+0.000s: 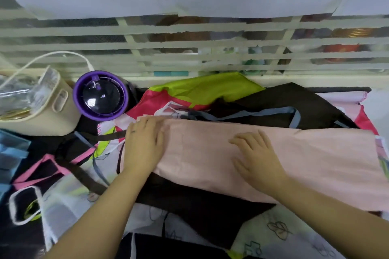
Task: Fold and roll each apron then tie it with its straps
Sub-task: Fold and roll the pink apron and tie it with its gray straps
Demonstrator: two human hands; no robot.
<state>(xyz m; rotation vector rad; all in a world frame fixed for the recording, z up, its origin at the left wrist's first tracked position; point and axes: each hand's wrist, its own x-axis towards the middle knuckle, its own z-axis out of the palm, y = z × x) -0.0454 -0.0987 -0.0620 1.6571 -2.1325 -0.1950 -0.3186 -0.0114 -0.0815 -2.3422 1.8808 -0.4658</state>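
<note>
Both the left hand (145, 143) and right hand (255, 153) press flat, fingers straight, on the pink apron (305, 153), seemingly thin, limp cloth best pinched at its near edge.

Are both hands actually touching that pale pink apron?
Touching. The head view shows the left hand and the right hand lying flat, fingers spread, on the pink apron.

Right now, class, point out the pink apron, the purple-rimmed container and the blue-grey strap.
pink apron (200, 160), head view, bare middle of the folded cloth.
purple-rimmed container (100, 95), head view, its dark round centre.
blue-grey strap (252, 115), head view, midway along its long run.
</note>
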